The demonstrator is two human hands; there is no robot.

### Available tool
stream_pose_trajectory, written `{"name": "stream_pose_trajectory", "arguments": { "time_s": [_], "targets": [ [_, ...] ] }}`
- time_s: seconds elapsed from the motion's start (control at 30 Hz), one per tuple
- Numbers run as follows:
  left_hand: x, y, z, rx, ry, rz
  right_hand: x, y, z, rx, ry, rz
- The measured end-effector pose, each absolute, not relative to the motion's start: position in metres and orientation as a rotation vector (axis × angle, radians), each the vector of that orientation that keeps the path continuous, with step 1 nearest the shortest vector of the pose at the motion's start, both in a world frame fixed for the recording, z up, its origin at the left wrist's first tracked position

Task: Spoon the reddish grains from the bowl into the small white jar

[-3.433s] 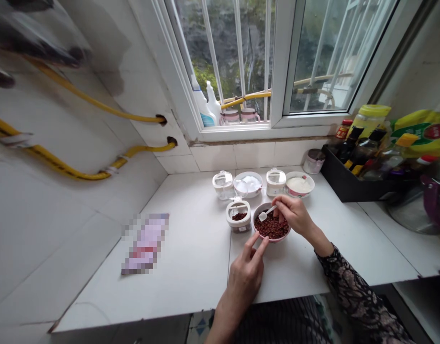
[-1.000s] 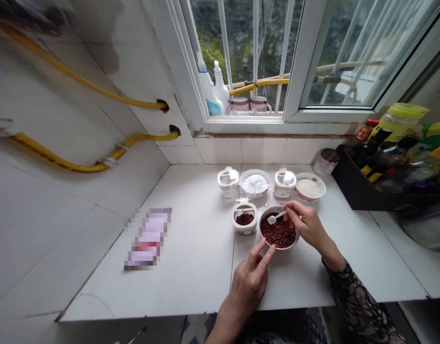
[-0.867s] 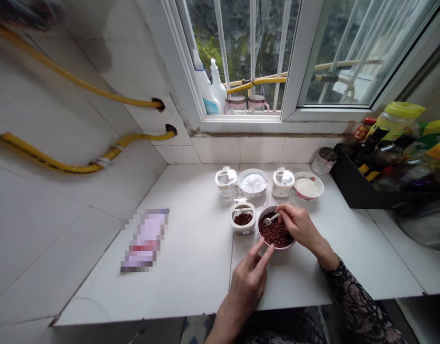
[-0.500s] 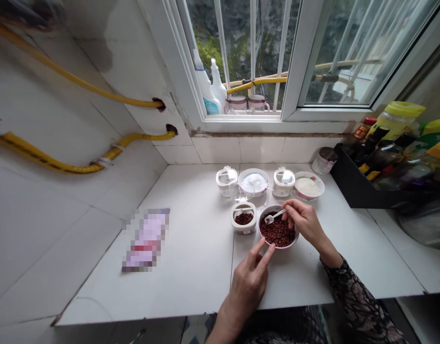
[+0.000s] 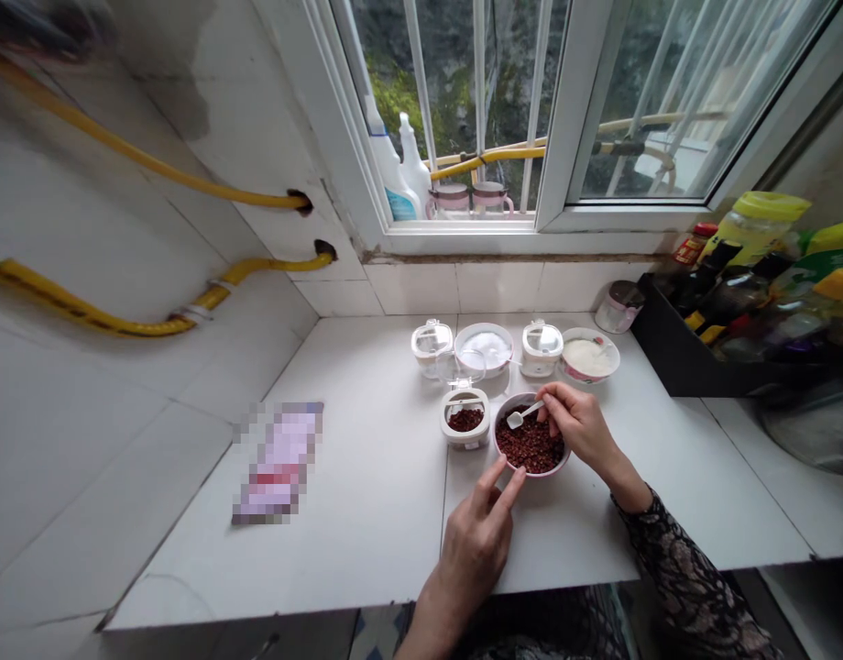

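My right hand (image 5: 578, 423) pinches the handle of a small white spoon (image 5: 523, 415), whose scoop lies over reddish-brown granules (image 5: 531, 446) in a round bowl (image 5: 548, 474). Two fingertips of my left hand (image 5: 482, 532) touch the bowl's near rim; its fingers are apart and hold nothing. Just left of the bowl is a small clear jar (image 5: 465, 435) with a white rim and its lid raised, partly filled with the same granules. Behind them stand two lidded jars (image 5: 432, 341) (image 5: 541, 345), a bowl of white grains (image 5: 487, 348) and a bowl of cream-coloured powder (image 5: 587, 356).
A black box (image 5: 675, 353) of bottles fills the right side, with a lidded pink jar (image 5: 619, 307) beside it. A pixelated purple packet (image 5: 280, 463) lies on the left. A window with bars is behind; yellow pipes (image 5: 249, 270) run along the left wall.
The spoon's scoop looks nearly the same in place, now showing less of a dark speck in it. Both hands keep their places, and the view has shifted very slightly.
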State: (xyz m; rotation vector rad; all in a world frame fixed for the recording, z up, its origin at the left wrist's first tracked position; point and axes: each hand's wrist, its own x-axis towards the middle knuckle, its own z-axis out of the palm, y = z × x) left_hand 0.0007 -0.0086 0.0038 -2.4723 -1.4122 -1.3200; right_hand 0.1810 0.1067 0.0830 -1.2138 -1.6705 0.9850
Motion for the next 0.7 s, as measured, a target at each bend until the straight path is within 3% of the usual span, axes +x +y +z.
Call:
{"name": "stream_pose_trajectory", "arguments": {
  "time_s": [0.47, 0.7],
  "targets": [
    [0.0006, -0.0086, 0.0040, -2.476, -1.399, -1.310, 0.1774, 0.1058, 0.0809, -1.178, -1.596, 1.224],
    [0.0008, -0.0084, 0.0045, -2.475, -1.394, -1.311, 0.1819, 0.1070, 0.0838, -1.177, -1.554, 1.157]
  ]
}}
